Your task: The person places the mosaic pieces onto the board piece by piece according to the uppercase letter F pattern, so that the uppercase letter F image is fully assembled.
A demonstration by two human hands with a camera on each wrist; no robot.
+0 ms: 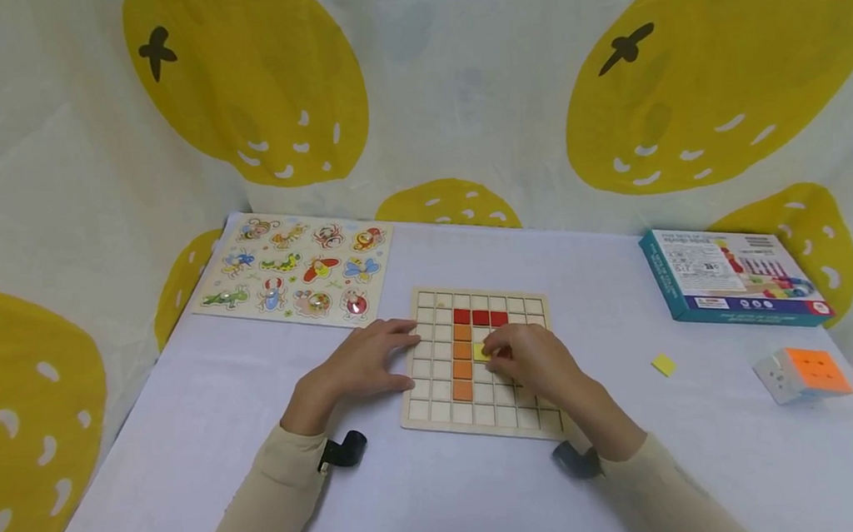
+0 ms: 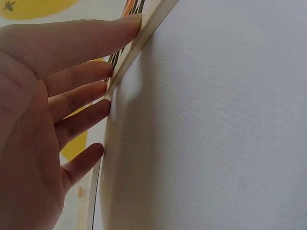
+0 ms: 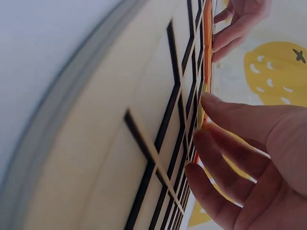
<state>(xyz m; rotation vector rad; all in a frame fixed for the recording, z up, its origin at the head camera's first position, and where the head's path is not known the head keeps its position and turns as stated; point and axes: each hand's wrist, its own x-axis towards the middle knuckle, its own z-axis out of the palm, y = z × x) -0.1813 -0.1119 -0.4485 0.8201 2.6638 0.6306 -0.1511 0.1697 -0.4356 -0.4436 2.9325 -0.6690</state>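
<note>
A pale wooden grid board [image 1: 430, 412] lies on the table, with red tiles [image 1: 480, 318] in a short row near its top and orange tiles [image 1: 461, 370] in a column below. Over the middle of the board, my right hand [image 1: 535, 358] pinches a yellow square tile [image 1: 481, 351] between thumb and fingers, just right of the orange column. In the right wrist view the tile [image 3: 202, 103] shows edge-on at the thumb tip. My left hand [image 1: 362, 361] rests at the board's left edge; in the left wrist view its thumb [image 2: 91, 40] touches the rim.
One loose yellow tile [image 1: 663, 365] lies right of the board. Farther right are a puzzle cube [image 1: 803, 373] and a teal box [image 1: 735, 275]. An insect puzzle board [image 1: 295, 268] lies at the back left. A lemon-print cloth [image 1: 458, 88] hangs behind the table.
</note>
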